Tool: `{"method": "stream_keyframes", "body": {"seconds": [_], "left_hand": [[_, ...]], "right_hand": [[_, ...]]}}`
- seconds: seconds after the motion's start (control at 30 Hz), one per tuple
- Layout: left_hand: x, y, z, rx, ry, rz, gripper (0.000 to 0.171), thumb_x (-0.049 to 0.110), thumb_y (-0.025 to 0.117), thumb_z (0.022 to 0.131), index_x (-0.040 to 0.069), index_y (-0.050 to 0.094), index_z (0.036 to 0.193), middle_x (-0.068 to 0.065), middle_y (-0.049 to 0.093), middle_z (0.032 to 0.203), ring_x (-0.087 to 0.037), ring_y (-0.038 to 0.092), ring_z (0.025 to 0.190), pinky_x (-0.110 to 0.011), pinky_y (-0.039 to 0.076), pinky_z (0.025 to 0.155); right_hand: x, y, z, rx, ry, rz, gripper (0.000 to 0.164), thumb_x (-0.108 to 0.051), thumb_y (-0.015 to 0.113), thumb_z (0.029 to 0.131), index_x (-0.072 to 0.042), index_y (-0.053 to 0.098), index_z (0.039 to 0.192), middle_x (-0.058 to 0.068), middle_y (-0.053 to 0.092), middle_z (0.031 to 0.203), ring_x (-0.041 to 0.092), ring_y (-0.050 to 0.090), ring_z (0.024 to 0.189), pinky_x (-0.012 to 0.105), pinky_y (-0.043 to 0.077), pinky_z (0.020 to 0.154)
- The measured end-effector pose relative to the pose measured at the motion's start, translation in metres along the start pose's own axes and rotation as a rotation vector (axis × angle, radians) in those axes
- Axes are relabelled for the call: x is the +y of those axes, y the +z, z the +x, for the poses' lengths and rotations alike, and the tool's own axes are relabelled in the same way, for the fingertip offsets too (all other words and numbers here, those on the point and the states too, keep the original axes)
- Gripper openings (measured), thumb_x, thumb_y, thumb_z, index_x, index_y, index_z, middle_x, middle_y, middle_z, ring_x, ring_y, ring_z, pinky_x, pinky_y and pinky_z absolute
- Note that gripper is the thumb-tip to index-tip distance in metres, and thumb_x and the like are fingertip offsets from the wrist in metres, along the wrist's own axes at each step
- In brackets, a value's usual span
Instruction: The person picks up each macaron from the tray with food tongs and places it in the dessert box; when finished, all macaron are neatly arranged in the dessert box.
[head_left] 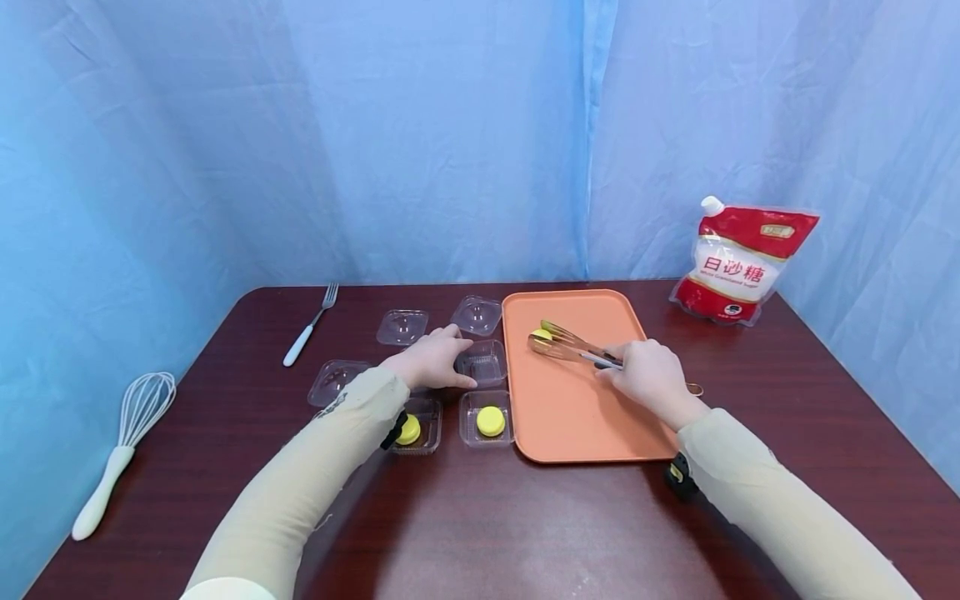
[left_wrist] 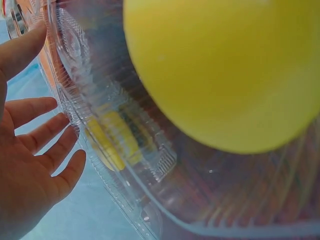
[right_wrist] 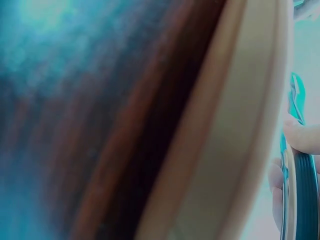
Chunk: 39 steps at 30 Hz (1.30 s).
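Observation:
On the orange tray (head_left: 577, 425), my right hand (head_left: 651, 375) grips metal tongs (head_left: 573, 340) by the handles. Between the tong tips sits a round yellow piece (head_left: 542, 334), like a macaron. My left hand (head_left: 433, 360) has its fingers extended and thumb apart, right at the left side of a clear plastic box (head_left: 486, 364) with nothing in it. Nearer me, one clear box (head_left: 465, 417) contains a yellow piece (head_left: 491, 421). Under my left wrist another box (head_left: 435, 442) holds a yellow piece (head_left: 408, 430), partly hidden by the wrist camera.
Clear lids (head_left: 402, 327) lie behind and left of the boxes, one partly behind my left sleeve. A fork (head_left: 309, 327) and a whisk (head_left: 129, 446) are at the left. A red and white sugar bag (head_left: 738, 265) stands at the back right, before the blue curtain.

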<state>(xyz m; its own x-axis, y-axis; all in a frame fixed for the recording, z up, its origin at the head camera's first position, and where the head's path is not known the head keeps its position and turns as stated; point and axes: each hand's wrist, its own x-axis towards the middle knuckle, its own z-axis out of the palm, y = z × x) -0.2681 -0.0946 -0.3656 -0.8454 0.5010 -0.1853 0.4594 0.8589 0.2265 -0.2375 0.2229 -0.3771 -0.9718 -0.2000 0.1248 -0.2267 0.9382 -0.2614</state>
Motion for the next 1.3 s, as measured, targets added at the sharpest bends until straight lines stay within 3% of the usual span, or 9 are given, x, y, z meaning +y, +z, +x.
{"method": "stream_keyframes", "body": {"seconds": [0.27,0.63,1.07,1.3], "left_hand": [[-0.002,0.003,0.000,0.017,0.015,0.001,0.073,0.039,0.072,0.082,0.003,0.046,0.139,-0.014,0.048,0.120,-0.024,0.048,0.104,-0.038,0.044,0.093],[-0.003,0.006,0.001,0.013,0.016,-0.008,0.073,0.039,0.072,0.083,0.004,0.045,0.140,-0.013,0.048,0.121,-0.025,0.048,0.106,-0.038,0.043,0.095],[-0.002,0.004,0.000,0.019,0.026,-0.014,0.073,0.038,0.072,0.082,0.003,0.045,0.140,-0.013,0.048,0.119,-0.025,0.049,0.104,-0.038,0.043,0.095],[-0.002,0.004,0.001,0.022,0.024,-0.016,0.073,0.038,0.073,0.082,0.003,0.046,0.139,-0.013,0.048,0.117,-0.024,0.049,0.102,-0.038,0.044,0.093]], "right_hand": [[0.000,0.002,-0.002,0.037,0.002,-0.003,0.035,-0.029,0.076,0.078,-0.009,0.074,0.106,0.008,0.070,0.074,0.023,0.054,0.057,0.036,0.041,0.048],[-0.004,0.000,-0.005,0.042,-0.022,0.020,0.036,-0.029,0.075,0.079,-0.008,0.072,0.109,0.000,0.060,0.056,0.021,0.050,0.053,0.033,0.036,0.046],[-0.006,0.000,-0.008,0.080,-0.045,0.053,0.035,-0.026,0.077,0.078,-0.008,0.073,0.107,0.009,0.070,0.070,0.022,0.056,0.057,0.037,0.043,0.049],[-0.013,-0.004,-0.011,0.107,-0.068,0.051,0.036,-0.029,0.078,0.077,-0.009,0.074,0.107,0.007,0.069,0.067,0.024,0.059,0.059,0.038,0.043,0.050]]}}
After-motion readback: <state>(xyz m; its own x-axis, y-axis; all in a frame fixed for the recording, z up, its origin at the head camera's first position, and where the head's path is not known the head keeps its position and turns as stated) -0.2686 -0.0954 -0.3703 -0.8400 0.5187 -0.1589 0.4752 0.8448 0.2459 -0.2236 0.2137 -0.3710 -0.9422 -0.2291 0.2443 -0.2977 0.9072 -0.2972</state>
